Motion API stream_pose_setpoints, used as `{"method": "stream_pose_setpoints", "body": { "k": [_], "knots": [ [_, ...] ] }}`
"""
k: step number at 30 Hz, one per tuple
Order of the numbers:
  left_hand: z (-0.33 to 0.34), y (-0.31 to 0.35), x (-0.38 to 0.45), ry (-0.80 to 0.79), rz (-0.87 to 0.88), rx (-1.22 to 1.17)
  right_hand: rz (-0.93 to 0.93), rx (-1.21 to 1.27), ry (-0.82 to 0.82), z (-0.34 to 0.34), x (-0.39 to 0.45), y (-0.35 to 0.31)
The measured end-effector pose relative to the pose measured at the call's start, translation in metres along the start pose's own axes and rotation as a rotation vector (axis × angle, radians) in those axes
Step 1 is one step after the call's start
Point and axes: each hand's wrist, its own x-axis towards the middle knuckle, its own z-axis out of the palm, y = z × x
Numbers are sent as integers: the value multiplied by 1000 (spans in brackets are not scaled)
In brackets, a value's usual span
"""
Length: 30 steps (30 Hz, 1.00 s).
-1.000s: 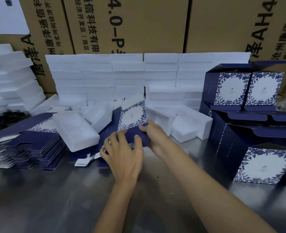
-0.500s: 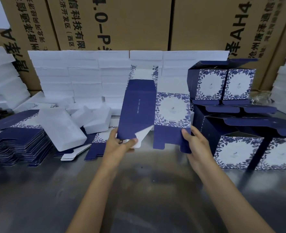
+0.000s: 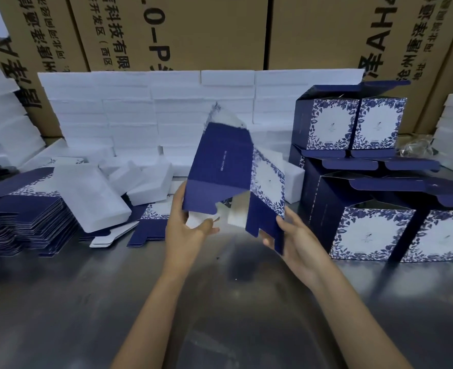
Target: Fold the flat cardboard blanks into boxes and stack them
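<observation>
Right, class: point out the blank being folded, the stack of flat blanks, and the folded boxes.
Blank being folded (image 3: 221, 166): head view, plain navy panel.
Stack of flat blanks (image 3: 25, 222): head view, layered edges.
Folded boxes (image 3: 367, 233): head view, front floral face of a lower box.

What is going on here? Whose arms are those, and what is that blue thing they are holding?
The picture comes from a camera worn on a person's head, so you see their own two arms reaching forward. There is no machine here. The left hand and right hand hold a blue cardboard blank, a flat sheet that is being opened up into a box. It is lifted above the metal table. On the left lies a pile of flat blanks waiting their turn. On the right stand finished boxes, blue with flower patterns, stacked in two levels. White foam blocks are piled behind, and big brown cartons stand at the back.
</observation>
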Motion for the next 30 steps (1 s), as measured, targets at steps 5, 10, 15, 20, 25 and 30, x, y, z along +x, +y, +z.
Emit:
{"method": "stream_pose_setpoints", "body": {
  "k": [5,10,15,20,25,30],
  "knots": [
    [11,-8,-12,15,288,664,-6,12,-94,-1,-7,-9],
    [15,-13,-22,-60,447,924,-20,236,-113,-8,-14,-16],
    [10,-12,-13,-222,88,527,23,127,20,-14,-14,-20],
    [-8,-9,2,-114,-238,149,40,60,-12,-21,-15,-18],
    [-30,-21,10,-164,-430,-56,115,-13,-93,-25,-15,-15],
    [-33,-18,11,-317,-400,-91,115,-63,-136,-27,-16,-13]
  ]
}}
